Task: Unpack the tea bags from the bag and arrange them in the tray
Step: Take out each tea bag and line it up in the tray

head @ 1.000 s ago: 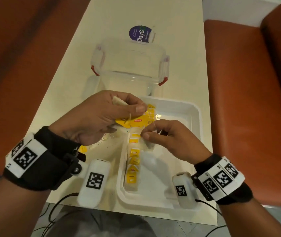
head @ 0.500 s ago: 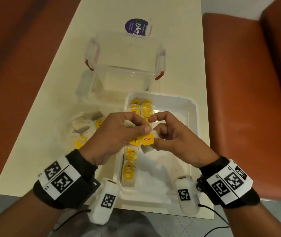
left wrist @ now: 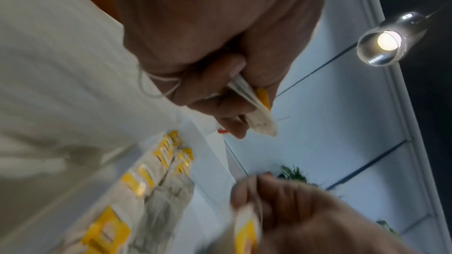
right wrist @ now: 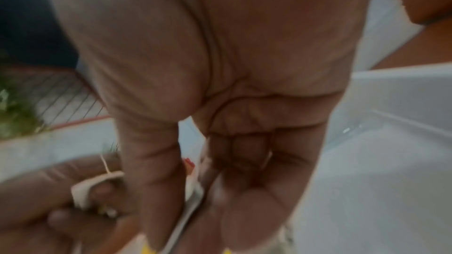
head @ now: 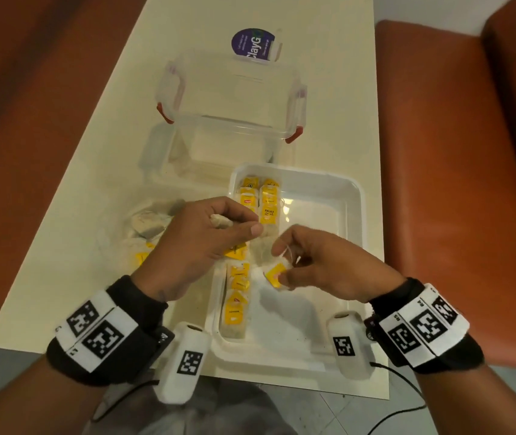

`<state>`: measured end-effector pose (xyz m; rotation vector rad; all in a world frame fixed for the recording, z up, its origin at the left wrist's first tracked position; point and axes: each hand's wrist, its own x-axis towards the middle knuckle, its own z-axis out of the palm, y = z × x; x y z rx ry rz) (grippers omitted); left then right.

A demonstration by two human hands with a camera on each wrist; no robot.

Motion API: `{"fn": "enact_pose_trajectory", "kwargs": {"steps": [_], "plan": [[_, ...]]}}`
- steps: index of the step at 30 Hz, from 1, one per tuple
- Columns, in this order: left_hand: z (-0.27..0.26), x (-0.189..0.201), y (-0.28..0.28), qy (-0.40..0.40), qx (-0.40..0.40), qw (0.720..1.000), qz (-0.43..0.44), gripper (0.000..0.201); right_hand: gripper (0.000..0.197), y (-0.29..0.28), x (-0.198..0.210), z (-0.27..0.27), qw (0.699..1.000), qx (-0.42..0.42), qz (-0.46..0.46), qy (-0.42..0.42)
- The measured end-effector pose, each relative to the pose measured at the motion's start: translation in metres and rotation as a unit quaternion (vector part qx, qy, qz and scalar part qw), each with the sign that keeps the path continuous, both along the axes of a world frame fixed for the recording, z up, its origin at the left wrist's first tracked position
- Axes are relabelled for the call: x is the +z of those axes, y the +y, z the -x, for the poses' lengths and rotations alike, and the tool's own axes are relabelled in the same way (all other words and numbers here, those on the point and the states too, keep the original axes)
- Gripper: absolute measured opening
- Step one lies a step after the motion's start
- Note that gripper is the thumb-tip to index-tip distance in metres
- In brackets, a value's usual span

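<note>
A white tray (head: 355,221) lies on the table with two rows of tea bags (head: 235,304) with yellow tags along its left side. Over the tray's left part my left hand (head: 219,233) pinches a tea bag (head: 220,221) between thumb and fingers; in the left wrist view that tea bag (left wrist: 259,119) pokes out past the fingertips. My right hand (head: 306,262) pinches another tea bag by its yellow tag (head: 275,275) and string, low over the tray's middle. The clear plastic bag (head: 146,227) with more tea bags lies left of the tray.
An open clear box (head: 231,98) with red clips stands behind the tray, with a purple-labelled lid (head: 252,45) beyond it. Orange seats (head: 457,152) flank the cream table (head: 93,152). The tray's right half (head: 316,199) holds no bags.
My hands have drawn apart: the right one moved down and right with one tea bag, while the left stays over the tray's left side with the other.
</note>
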<state>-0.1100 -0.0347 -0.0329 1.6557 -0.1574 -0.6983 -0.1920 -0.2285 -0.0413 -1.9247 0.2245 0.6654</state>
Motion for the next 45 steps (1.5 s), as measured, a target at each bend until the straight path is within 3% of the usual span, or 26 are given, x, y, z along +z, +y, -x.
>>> {"fn": "enact_pose_trajectory", "kwargs": {"steps": [3, 6, 14, 25, 32, 34, 35, 37, 39, 41, 45], "plan": [[-0.007, 0.003, 0.011, 0.025, 0.025, 0.999, -0.004, 0.014, 0.023, 0.005, -0.009, -0.005, 0.979, 0.146, 0.143, 0.015], [-0.01, 0.003, 0.019, 0.03, 0.038, 0.999, -0.019, 0.015, 0.018, 0.013, -0.018, -0.017, 0.958, 0.195, 0.212, 0.002], [-0.012, 0.0, 0.03, 0.048, 0.064, 0.996, -0.037, 0.016, 0.023, 0.016, -0.038, -0.048, 0.943, 0.148, 0.292, -0.056], [-0.013, -0.002, 0.034, 0.054, 0.073, 0.995, -0.051, 0.02, 0.024, 0.018, -0.041, -0.047, 0.924, 0.127, 0.348, -0.096], [-0.011, -0.001, 0.033, 0.113, 0.081, 0.99, -0.018, 0.008, 0.027, 0.016, -0.033, -0.041, 0.917, 0.083, 0.374, -0.11], [-0.009, 0.0, 0.03, 0.114, 0.094, 0.989, 0.003, 0.008, 0.026, 0.014, -0.026, -0.036, 0.933, 0.033, 0.338, -0.121], [-0.008, 0.0, 0.028, 0.105, 0.101, 0.989, 0.012, 0.008, 0.025, 0.015, -0.02, -0.033, 0.952, -0.019, 0.279, -0.124], [-0.005, 0.0, 0.022, 0.076, 0.116, 0.99, 0.024, 0.01, 0.025, 0.024, -0.002, -0.026, 0.981, -0.146, 0.078, -0.096], [-0.002, 0.0, 0.015, 0.045, 0.128, 0.99, 0.031, 0.013, 0.036, 0.037, 0.014, -0.019, 0.974, -0.207, -0.081, -0.037], [0.003, 0.0, 0.007, 0.029, 0.129, 0.99, 0.044, 0.014, 0.036, 0.045, 0.019, -0.014, 0.967, -0.217, -0.135, -0.028], [0.012, 0.003, -0.004, 0.073, 0.12, 0.987, 0.075, 0.007, 0.009, 0.045, 0.018, -0.011, 0.954, -0.253, -0.145, -0.062]]}}
